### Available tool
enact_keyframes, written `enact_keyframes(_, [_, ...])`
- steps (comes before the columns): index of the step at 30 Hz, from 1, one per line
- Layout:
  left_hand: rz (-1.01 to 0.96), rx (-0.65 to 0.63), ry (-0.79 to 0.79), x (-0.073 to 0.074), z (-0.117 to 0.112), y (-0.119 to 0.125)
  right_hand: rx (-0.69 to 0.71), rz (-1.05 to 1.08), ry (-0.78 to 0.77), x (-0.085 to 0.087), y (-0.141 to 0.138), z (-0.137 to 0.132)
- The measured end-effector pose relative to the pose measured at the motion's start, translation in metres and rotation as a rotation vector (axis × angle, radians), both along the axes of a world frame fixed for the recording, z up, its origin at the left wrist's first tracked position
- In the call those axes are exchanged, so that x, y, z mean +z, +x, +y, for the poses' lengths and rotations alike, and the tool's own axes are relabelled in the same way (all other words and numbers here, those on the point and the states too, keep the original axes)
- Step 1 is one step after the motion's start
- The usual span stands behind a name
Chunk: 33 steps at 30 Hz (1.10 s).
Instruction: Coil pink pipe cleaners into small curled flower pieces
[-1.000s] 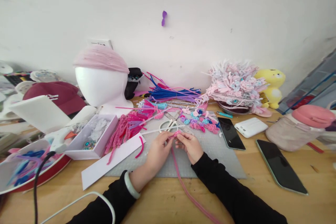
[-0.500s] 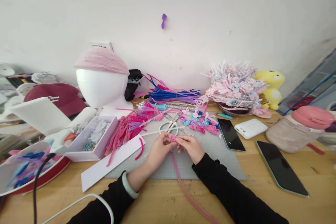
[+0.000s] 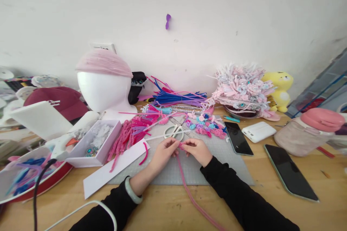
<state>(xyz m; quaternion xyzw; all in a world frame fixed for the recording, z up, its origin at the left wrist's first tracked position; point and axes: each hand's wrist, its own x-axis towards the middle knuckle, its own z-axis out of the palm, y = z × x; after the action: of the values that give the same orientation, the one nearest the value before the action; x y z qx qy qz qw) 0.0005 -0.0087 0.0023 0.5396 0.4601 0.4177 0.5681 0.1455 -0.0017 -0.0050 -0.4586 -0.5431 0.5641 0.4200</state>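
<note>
Both hands meet over a grey cutting mat point(image 3: 217, 162) and pinch the curled end of a long pink pipe cleaner point(image 3: 187, 187). My left hand point(image 3: 162, 153) grips it from the left, my right hand point(image 3: 197, 150) from the right, fingers closed on it. The pink stem trails from the hands toward me across the wooden table. White-handled scissors point(image 3: 175, 130) lie just beyond the fingers. Small pink, blue and purple pipe-cleaner flowers point(image 3: 207, 126) sit behind my right hand.
A white mannequin head point(image 3: 104, 88) with a pink cap stands back left. A pile of pink stems point(image 3: 130, 131), a lavender box point(image 3: 94, 142), a glue gun point(image 3: 62, 142), two phones point(image 3: 290, 171), a power bank point(image 3: 258, 131) and a decorated headdress point(image 3: 241, 88) lie around.
The hands have shifted slightly toward me and keep working the curled pink end; the rest of the table is unchanged.
</note>
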Motion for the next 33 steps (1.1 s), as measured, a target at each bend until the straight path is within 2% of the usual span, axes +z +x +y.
enact_keyframes(5, [-0.040, -0.118, -0.070, 0.003, 0.002, -0.005, 0.010, 0.038, 0.001, 0.003, 0.002, 0.000])
enact_keyframes(10, [-0.268, -0.066, -0.145, 0.005, -0.003, 0.001, -0.038, 0.250, -0.100, 0.005, -0.002, -0.001])
enact_keyframes(14, [-0.507, -0.051, -0.113, 0.010, -0.008, 0.005, -0.002, 0.444, -0.201, 0.010, -0.007, -0.005])
enact_keyframes(16, [-0.552, -0.056, -0.128, 0.011, -0.009, 0.006, 0.007, 0.472, -0.214, 0.010, -0.007, -0.006])
enact_keyframes(20, [-0.453, -0.042, -0.172, 0.011, -0.007, 0.004, -0.032, 0.384, -0.136, 0.008, -0.004, -0.005])
enact_keyframes(26, [-0.377, -0.046, -0.135, 0.008, -0.006, 0.001, -0.002, 0.170, 0.020, 0.007, 0.001, -0.004])
enact_keyframes(30, [-0.218, -0.074, -0.165, 0.005, -0.002, -0.002, -0.013, 0.004, 0.199, 0.010, 0.001, -0.007])
enact_keyframes(33, [-0.169, -0.124, -0.168, 0.005, 0.001, -0.006, -0.017, -0.082, 0.315, 0.011, 0.001, -0.008])
